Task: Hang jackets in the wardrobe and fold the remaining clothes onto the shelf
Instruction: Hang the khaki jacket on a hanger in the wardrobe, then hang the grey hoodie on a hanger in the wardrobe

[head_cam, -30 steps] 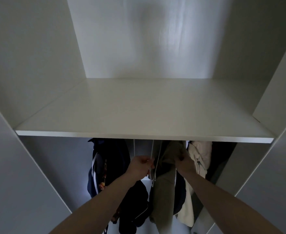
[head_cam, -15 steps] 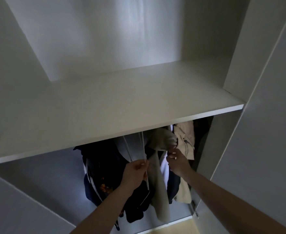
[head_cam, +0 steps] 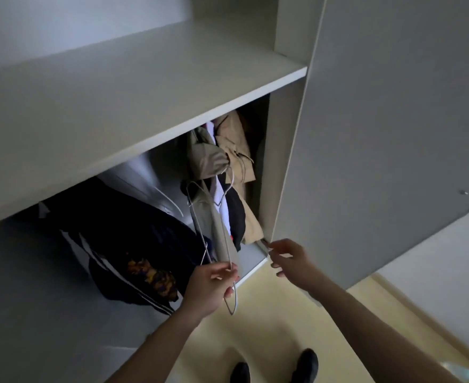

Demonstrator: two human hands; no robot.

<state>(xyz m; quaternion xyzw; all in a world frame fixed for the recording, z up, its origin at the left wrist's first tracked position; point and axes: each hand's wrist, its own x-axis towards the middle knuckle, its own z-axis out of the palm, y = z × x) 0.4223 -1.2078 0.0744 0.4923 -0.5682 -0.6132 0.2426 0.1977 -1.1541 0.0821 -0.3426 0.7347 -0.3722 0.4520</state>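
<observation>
My left hand grips a thin metal wire hanger by its lower bar, out in front of the wardrobe opening; the hanger carries nothing. Beside it, my right hand hovers with loosely spread fingers near the wardrobe's bottom right corner and holds nothing. Under the white shelf hang a dark navy jacket with white stripes on the left and beige and olive jackets on the right.
The open grey wardrobe door stands close on the right. A bare gap of back panel shows between the two groups of clothes. Below me are pale yellow floor and my dark shoes.
My left hand has pulled the wire hanger down and out of the wardrobe. My right hand let go of the olive jacket and dropped lower. The view tilted down and left.
</observation>
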